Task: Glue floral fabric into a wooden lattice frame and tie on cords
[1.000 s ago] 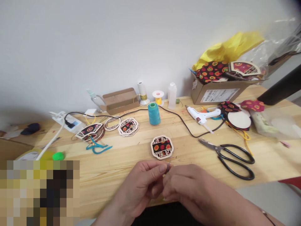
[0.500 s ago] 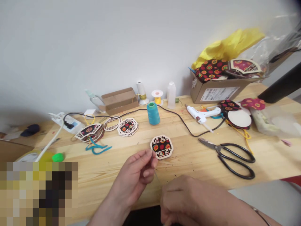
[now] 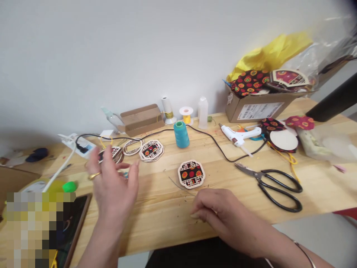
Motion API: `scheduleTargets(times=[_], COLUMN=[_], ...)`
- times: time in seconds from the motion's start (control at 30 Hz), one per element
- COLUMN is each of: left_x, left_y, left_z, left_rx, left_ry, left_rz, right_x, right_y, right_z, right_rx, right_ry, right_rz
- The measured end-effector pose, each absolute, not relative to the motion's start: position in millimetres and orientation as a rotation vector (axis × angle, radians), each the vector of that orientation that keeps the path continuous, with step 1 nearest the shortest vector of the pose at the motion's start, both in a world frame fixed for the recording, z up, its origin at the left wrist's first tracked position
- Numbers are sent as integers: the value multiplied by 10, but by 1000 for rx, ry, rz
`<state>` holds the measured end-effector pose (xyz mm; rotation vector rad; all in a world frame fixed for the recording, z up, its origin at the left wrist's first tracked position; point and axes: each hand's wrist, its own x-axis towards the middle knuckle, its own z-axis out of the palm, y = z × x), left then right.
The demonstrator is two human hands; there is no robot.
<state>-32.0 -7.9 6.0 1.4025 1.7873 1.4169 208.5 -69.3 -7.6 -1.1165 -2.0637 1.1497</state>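
My left hand reaches over the left of the table, fingers spread and a ring on one finger. Partly behind its fingers lies a pile of fan-shaped wooden pieces; the blue cord there is mostly hidden. My right hand is closed in a pinch near the table's front. From it a thin grey strand runs out to the left, lying just below an octagonal wooden piece with dark flowered fabric behind its lattice. Whether the strand is wire or thread I cannot tell.
Black-handled scissors lie open at right, below a white glue gun. A teal thread cone stands mid-table. More lattice pieces are stacked left. A black cable crosses behind; a filled cardboard box stands back right.
My left hand has let go of the strand, opened and moved left towards the fan-shaped pieces. My right hand has risen slightly, and the strand now shows beside the octagonal piece.
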Motion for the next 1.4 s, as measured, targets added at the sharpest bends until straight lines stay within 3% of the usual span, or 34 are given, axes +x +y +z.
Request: scheduleTargets(times=[0.13,0.27,0.33,0.53,0.93,1.4], left_x=[-335,-113,48,275,243,268], left_y=[-354,-638,-726,-735,-565,-514], left_z=[217,121,-9,-224,-230,-150], left_rx=[1816,1359,904,393,616,506], left_ry=[2245,1433,1190,949,1194,1029], left_rz=[1136,579,481,639,886,904], right_x=[2076,2049,2032,1981,1973,1884], right_y=[-663,-675,-704,-812,-792,-698], right_z=[-118,-91,-58,-7,14,-24], right_rx=[-1129,-1075,-1001,-781,-616,-595], right_ry=[-1871,-1834,-1883,-2134,-2598,-2848], right_rz=[1138,1072,1060,1104,1263,1415])
